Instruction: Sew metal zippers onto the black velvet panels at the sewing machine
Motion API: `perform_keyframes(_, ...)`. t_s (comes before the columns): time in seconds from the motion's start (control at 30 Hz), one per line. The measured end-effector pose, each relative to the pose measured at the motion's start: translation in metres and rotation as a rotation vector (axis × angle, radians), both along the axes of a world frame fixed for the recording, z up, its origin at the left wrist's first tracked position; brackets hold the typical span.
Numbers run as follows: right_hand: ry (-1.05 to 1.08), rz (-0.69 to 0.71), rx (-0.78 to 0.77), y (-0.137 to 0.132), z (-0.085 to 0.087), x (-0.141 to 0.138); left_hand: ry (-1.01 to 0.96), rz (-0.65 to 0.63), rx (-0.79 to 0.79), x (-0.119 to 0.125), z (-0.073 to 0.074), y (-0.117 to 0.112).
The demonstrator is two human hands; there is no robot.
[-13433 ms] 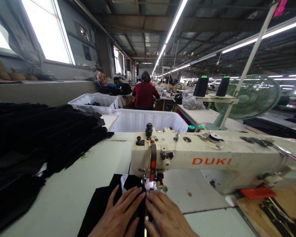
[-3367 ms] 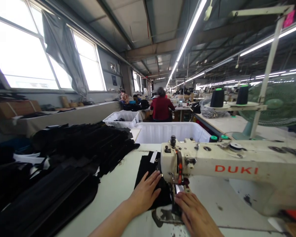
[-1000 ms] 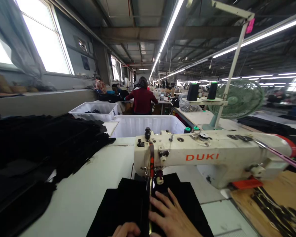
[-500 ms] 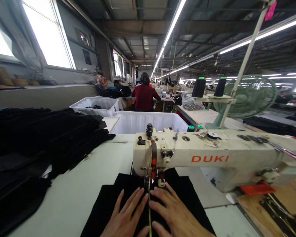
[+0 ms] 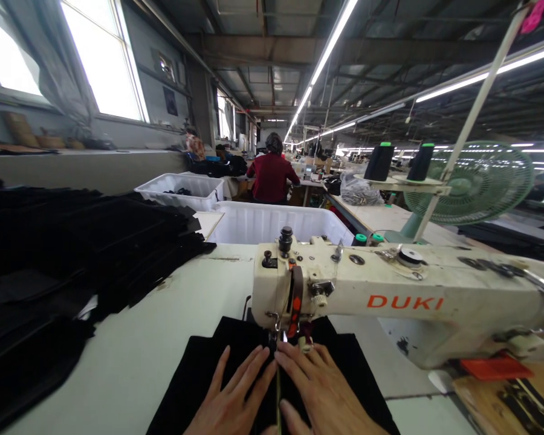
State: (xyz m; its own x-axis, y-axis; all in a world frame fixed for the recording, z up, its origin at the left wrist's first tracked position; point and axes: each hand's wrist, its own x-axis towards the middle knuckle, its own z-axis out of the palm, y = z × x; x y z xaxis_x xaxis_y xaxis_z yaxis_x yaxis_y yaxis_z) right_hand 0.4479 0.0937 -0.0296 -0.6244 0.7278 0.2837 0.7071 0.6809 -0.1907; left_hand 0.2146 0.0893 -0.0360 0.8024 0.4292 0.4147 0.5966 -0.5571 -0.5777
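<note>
A black fabric piece (image 5: 188,377) lies under the needle area of a cream sewing machine (image 5: 340,290) marked DUKI. A narrow gold strip, which looks like a metal zipper (image 5: 278,386), runs lengthwise over the cloth toward the presser foot (image 5: 273,339). Left of this strip, my left hand (image 5: 238,386) rests flat on the fabric, fingers spread. My right hand (image 5: 320,386) lies flat on the other side, its fingers stretched out with the index fingertip beside the strip near the foot. Both thumbs are close to the strip at the lower edge, partly cut off.
Black cut pieces (image 5: 86,235) are heaped along the left of the white table (image 5: 131,356). White plastic bins (image 5: 281,220) stand beyond it. More gold-and-black strips (image 5: 526,402) lie at lower right. A green fan (image 5: 476,181) and thread cones (image 5: 381,162) stand behind; a person in red (image 5: 272,175) sits ahead.
The view has turned slightly left, so the machine appears farther right. My right hand's fingers have drawn closer together, with the index fingertip nearer the foot. My left hand stays flat on the cloth.
</note>
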Motion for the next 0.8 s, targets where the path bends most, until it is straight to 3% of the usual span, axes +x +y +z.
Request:
perform_keyframes(0.13,0.019,-0.023,-0.029,0.006,0.002,0.000,-0.013,0.018,0.000,0.002,0.002,0.003)
perform_keyframes(0.33,0.003,0.056,-0.082,0.000,0.003,0.001,-0.097,-0.070,0.033,-0.003,-0.021,0.001)
perform_keyframes(0.47,0.053,-0.008,-0.008,-0.005,-0.002,0.001,-0.134,-0.073,-0.107,-0.008,-0.022,-0.001)
perform_keyframes(0.6,0.029,0.053,0.129,-0.004,0.004,0.000,-0.178,-0.061,-0.259,-0.008,-0.018,0.002)
perform_keyframes(0.8,0.027,0.058,0.191,-0.003,0.010,0.000,-0.118,-0.058,-0.165,-0.007,-0.019,0.003)
